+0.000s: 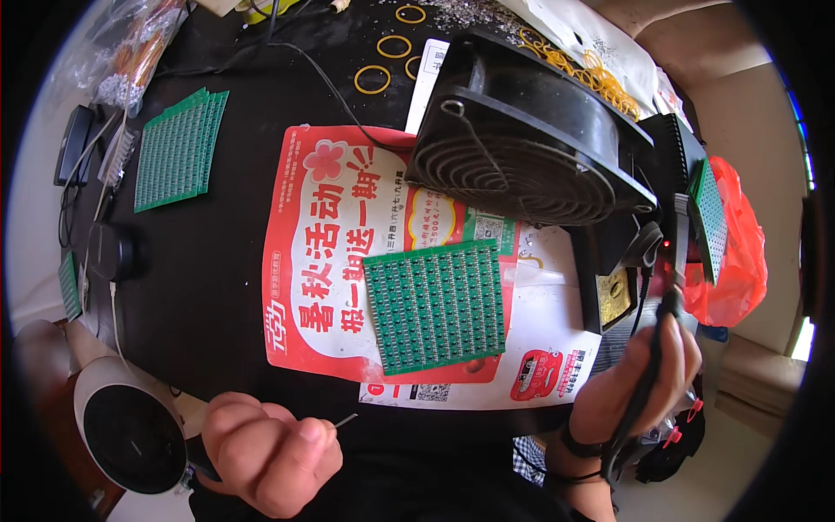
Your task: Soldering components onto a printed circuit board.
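Soldering iron (671,301), gripped by right hand (616,396), should clear the red bag (739,252) at the surface's (209,287) right edge; left hand (271,454) pinches wire (347,420).

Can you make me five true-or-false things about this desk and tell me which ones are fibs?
1. The left hand pinches something thin and grey. True.
2. The right hand holds nothing. False: the right hand grips a black corded tool.
3. The black fan has a round wire grille. True.
4. The green circuit panel in the middle lies on top of the fan. False: the green circuit panel in the middle lies on a red-and-white printed sheet.
5. The rubber bands are blue. False: the rubber bands are yellow.
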Available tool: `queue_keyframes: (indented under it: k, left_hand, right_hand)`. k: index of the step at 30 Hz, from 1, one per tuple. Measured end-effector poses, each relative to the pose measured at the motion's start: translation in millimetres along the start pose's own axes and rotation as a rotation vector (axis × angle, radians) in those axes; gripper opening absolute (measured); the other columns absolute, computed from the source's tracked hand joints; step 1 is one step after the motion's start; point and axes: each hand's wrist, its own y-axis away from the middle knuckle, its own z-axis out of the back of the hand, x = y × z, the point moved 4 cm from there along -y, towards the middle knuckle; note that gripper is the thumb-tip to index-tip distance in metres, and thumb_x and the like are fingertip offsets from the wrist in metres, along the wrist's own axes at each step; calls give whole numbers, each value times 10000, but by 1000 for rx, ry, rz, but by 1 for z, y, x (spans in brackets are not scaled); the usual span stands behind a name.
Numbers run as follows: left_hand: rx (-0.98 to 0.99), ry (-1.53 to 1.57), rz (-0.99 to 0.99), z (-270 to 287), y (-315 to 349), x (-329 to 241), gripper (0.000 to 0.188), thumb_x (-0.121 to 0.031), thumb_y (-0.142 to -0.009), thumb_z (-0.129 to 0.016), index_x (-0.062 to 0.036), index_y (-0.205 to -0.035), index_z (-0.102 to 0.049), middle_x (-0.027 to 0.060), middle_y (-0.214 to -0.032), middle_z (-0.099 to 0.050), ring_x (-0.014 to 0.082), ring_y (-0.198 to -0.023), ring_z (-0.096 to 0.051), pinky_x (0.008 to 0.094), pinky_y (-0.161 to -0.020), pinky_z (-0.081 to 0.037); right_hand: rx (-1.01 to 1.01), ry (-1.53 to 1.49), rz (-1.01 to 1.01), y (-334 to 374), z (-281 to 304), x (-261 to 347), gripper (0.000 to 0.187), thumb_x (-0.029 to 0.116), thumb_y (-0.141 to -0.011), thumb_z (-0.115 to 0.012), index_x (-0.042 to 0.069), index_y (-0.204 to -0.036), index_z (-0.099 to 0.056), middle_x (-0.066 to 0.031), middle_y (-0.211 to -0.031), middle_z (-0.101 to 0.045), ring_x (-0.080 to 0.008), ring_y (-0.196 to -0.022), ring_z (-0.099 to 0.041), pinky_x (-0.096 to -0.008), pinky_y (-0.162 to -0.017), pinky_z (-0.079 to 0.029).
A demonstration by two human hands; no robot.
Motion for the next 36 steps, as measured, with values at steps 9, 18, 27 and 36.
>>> queue_keyframes:
  k: [9,18,27,36]
  left_hand:
    - [310,313,126,-26,-10,7,350,73,-665,-761,-75,-983,-751,-26,-643,-403,118,-472,-411,261,-436,-350]
    - [244,338,203,-37,-6,3,303,75,-624,-677,-16,-909,-722,7,-624,-503,160,-486,-480,265,-453,-397]
    - [288,390,259,-46,-7,5,212,59,-599,-674,-7,-800,-664,81,-760,-623,221,-601,-605,300,-544,-501]
    - [289,396,280,-51,-9,7,176,67,-612,-675,2,-774,-656,117,-856,-692,268,-713,-664,324,-607,-541]
  right_hand:
    - [-89,-282,-248,16,-14,-5,354,247,-1025,-526,-50,-1214,-556,-202,-1046,-592,-278,-834,-590,-343,-699,-505]
    - [-240,-459,-233,28,-3,-6,297,155,-998,-562,-25,-1233,-532,-203,-1122,-589,-308,-994,-603,-380,-856,-501]
    - [33,-1044,-359,27,-10,32,396,414,-952,-618,31,-941,-519,-50,-684,-464,-151,-600,-440,-266,-543,-335]
    - [269,-1124,-361,23,-22,32,361,369,-921,-658,42,-905,-508,-39,-685,-477,-145,-591,-470,-260,-509,-373]
